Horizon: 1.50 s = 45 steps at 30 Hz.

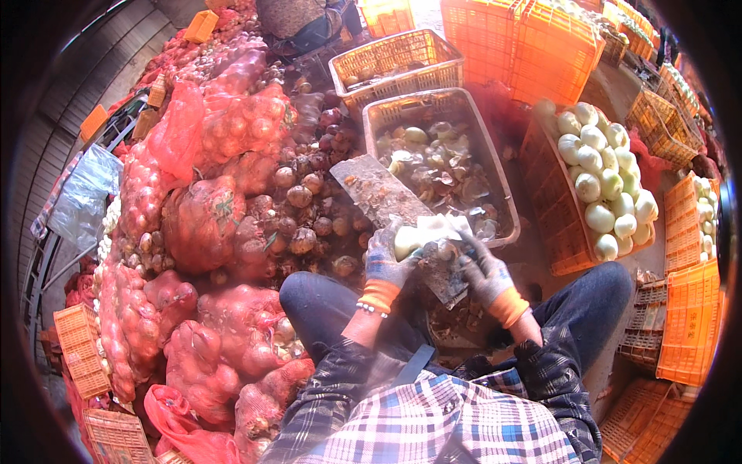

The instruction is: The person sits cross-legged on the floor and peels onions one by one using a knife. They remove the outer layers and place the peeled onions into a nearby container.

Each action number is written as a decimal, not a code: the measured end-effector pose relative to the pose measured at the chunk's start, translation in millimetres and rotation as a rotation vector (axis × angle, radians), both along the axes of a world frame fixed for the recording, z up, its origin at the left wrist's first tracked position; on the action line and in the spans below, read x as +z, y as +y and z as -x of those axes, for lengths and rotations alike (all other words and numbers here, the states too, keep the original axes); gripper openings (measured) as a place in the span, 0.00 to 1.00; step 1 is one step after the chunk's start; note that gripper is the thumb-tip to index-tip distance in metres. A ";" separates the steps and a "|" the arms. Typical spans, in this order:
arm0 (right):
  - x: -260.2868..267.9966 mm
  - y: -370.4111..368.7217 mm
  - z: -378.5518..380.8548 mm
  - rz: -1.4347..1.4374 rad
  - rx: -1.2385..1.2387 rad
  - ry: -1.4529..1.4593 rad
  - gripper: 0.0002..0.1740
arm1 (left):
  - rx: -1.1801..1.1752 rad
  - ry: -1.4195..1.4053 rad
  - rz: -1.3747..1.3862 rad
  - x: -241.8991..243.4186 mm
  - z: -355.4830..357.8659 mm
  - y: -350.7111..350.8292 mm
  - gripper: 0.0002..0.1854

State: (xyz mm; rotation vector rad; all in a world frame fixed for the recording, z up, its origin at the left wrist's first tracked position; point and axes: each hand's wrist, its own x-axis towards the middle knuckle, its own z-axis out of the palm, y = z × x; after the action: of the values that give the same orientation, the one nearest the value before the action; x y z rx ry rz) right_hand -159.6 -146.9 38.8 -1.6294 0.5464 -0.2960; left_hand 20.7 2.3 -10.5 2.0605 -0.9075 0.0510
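In front of me my left hand (pixel 389 256), in a grey glove with an orange cuff, grips a pale peeled onion (pixel 408 241). My right hand (pixel 486 268), gloved alike, is just right of the onion, fingers bent toward a glaring white patch. Glare hides whether it holds a tool or peel. Both hands are over a worn, dirty board (pixel 379 188), which slants across the near-left side of a plastic crate (pixel 510 200). Inside that crate lie loose onion skins (pixel 458 165) and a few pale onions.
Unpeeled onions (pixel 301 197) are heaped to the left, beside red mesh sacks (pixel 200 223) of onions. An orange crate (pixel 539 191) piled with peeled onions (pixel 597 168) is at the right. Stacked orange crates (pixel 522 49) stand beyond. Another person (pixel 307 23) sits at the top.
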 end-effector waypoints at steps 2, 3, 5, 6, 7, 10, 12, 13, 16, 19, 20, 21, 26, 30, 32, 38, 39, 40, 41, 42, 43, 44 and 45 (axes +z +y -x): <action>-2.9 11.8 0.2 0.192 0.105 0.047 0.29 | -0.029 0.089 -0.051 7.5 -0.1 1.4 0.34; -9.9 18.7 0.0 0.398 0.122 -0.029 0.29 | -0.050 0.141 0.025 2.0 -0.2 2.5 0.33; -0.4 28.7 -3.9 0.449 0.174 0.015 0.30 | -0.065 0.230 0.163 -16.7 -5.5 11.3 0.32; 2.2 30.1 -2.5 0.428 0.173 0.031 0.30 | -0.066 0.219 0.182 -14.0 -2.3 7.4 0.32; 3.3 30.4 -2.3 0.405 0.177 0.044 0.30 | -0.061 0.205 0.200 -6.4 3.4 3.4 0.33; 5.4 28.6 -2.7 0.507 0.127 0.002 0.31 | -0.060 0.124 0.255 3.7 9.8 -9.6 0.33; 6.1 27.7 -2.7 0.502 0.111 0.034 0.32 | -0.098 0.070 0.272 6.6 6.5 -18.8 0.34; 6.2 27.0 -2.7 0.473 0.116 0.073 0.33 | -0.087 0.041 0.220 6.0 6.5 -19.9 0.34; 1.8 24.6 0.3 0.491 0.125 0.111 0.35 | -0.084 -0.094 0.091 0.9 3.7 -23.8 0.34; -6.1 24.1 3.0 0.558 0.136 0.111 0.35 | -0.068 -0.122 0.041 2.5 3.1 -24.1 0.34; -7.7 23.9 3.4 0.580 0.139 0.112 0.35 | -0.055 -0.101 0.032 3.3 4.8 -24.7 0.33; -5.6 24.6 2.4 0.570 0.138 0.112 0.35 | -0.042 -0.084 0.022 4.5 6.0 -24.2 0.33; -7.1 26.4 2.1 0.631 0.134 0.107 0.35 | -0.024 -0.073 -0.014 7.1 8.6 -24.2 0.31; -6.3 25.9 1.1 0.614 0.132 0.134 0.35 | -0.023 -0.078 -0.041 10.1 12.8 -25.5 0.31; -7.6 28.0 0.0 0.606 0.130 0.138 0.35 | -0.011 -0.088 -0.059 10.8 13.2 -22.8 0.31; 7.8 28.8 -4.4 0.478 0.129 0.130 0.34 | 0.009 -0.055 -0.061 17.9 9.6 -20.6 0.32; 8.5 28.9 -5.9 0.433 0.127 0.110 0.33 | 0.013 -0.039 -0.059 16.3 9.2 -20.5 0.32; 11.5 26.4 -5.2 0.399 0.113 0.102 0.33 | 0.004 -0.016 -0.044 12.9 11.2 -26.0 0.33; 14.5 24.9 -4.0 0.365 0.095 0.092 0.33 | -0.012 -0.214 -0.119 6.1 6.4 -21.6 0.33; 8.6 22.5 -0.3 0.319 0.080 0.015 0.31 | -0.057 -0.147 -0.099 19.6 13.8 -27.4 0.31; 3.9 21.6 -0.9 0.275 0.085 -0.071 0.29 | -0.067 -0.224 -0.087 16.3 10.9 -26.1 0.29; -1.3 20.6 -4.9 0.228 0.104 -0.162 0.27 | -0.077 -0.060 -0.066 -1.0 9.5 -18.7 0.27; -50.5 25.4 -14.9 0.266 0.078 -0.167 0.28 | -0.133 -0.107 0.004 1.1 13.3 -27.3 0.26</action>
State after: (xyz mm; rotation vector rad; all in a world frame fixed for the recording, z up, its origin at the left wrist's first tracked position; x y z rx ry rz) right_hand -144.7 -121.5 -11.7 -1.8576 0.3253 -0.4579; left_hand 7.4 -25.0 -9.5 2.0040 -1.1066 0.0921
